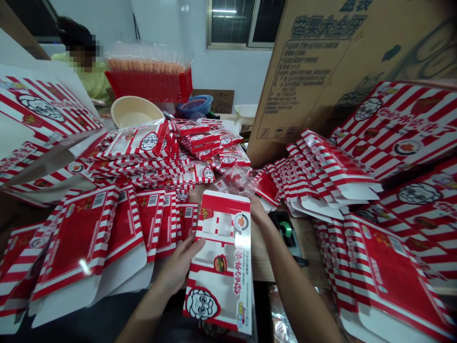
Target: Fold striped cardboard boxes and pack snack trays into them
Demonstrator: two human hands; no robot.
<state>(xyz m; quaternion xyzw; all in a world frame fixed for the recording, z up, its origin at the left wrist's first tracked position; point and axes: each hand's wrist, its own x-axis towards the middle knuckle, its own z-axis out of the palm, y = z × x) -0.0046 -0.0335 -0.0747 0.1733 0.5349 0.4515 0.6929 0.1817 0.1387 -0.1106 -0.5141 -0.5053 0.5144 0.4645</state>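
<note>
I'm holding the flat red-striped cardboard food box [221, 259] (still unfolded) up over the wooden table [274, 269], my left hand [177, 266] gripping its near edge, my right hand [259, 212] closed on its far corner, beside a green tape dispenser [285, 232].

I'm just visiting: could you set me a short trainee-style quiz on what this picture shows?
1. True or false: the black tape dispenser holds a roll of green tape.
2. What does the left hand hold? A: a beige bowl; B: a flat red-and-white printed carton; C: the tape dispenser.
3. Fill the gap: the co-worker at the back wears a ____ top.

Key: 1 true; 2 B; 3 yellow-green.
</note>
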